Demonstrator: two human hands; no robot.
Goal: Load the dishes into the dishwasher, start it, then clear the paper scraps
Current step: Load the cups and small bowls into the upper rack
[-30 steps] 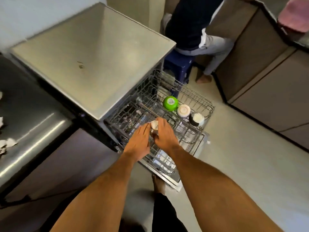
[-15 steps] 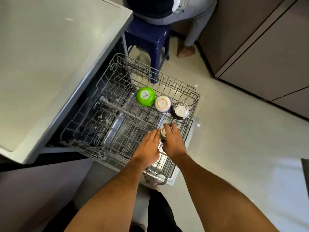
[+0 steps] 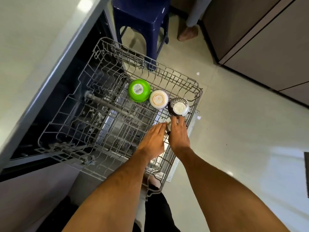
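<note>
The dishwasher's wire rack (image 3: 107,47) is pulled out over the open door. Three bowls sit upside down along its right side: a green bowl (image 3: 139,90), a white bowl (image 3: 158,99) and a dark patterned bowl (image 3: 178,106). Just in front of the dark bowl, a small white cup (image 3: 168,124) is held low in the rack between both hands. My right hand (image 3: 178,134) grips it from the right with fingers curled over it. My left hand (image 3: 153,141) touches its left side with straight fingers. Most of the cup is hidden by my hands.
The dishwasher's steel top (image 3: 33,39) runs along the left. A blue plastic stool (image 3: 142,15) stands behind the rack, with a person's foot (image 3: 188,33) beside it. Brown cabinets (image 3: 260,36) line the right. Small white scraps (image 3: 198,73) lie on the pale floor.
Both hands have carried the small cup rightward across the rack to just in front of the dark bowl. My view has tilted down toward the rack.
</note>
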